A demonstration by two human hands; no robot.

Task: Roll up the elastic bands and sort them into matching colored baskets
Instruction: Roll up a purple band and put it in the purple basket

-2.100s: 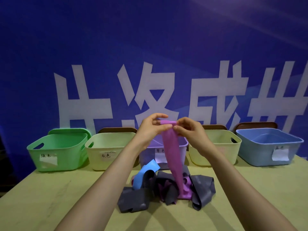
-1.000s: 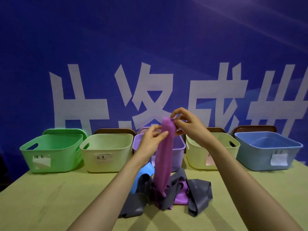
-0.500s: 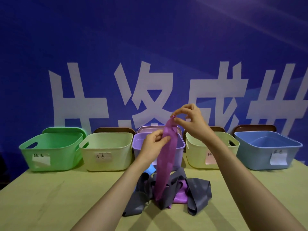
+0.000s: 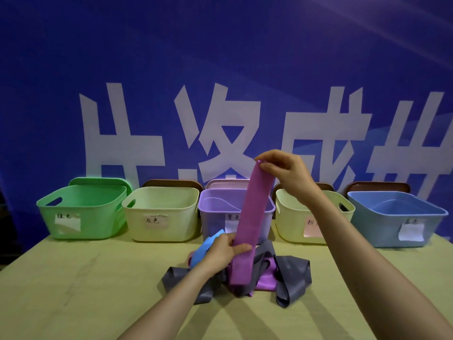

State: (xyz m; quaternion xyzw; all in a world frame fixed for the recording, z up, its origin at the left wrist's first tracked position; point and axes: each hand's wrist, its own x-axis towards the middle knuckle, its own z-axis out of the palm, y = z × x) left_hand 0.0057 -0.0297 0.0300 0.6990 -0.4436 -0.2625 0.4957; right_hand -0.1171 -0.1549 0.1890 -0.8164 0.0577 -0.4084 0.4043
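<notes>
Your right hand (image 4: 285, 174) pinched the top of the purple band (image 4: 253, 212); your left hand (image 4: 224, 252) gripped it lower. Straightening looked done, and rolling seemed due next.

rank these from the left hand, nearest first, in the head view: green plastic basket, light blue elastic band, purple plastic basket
1. Light blue elastic band: right beside the left hand, which grips the purple elastic band.
2. Purple plastic basket: just behind the hand.
3. Green plastic basket: far left end of the row.
</notes>
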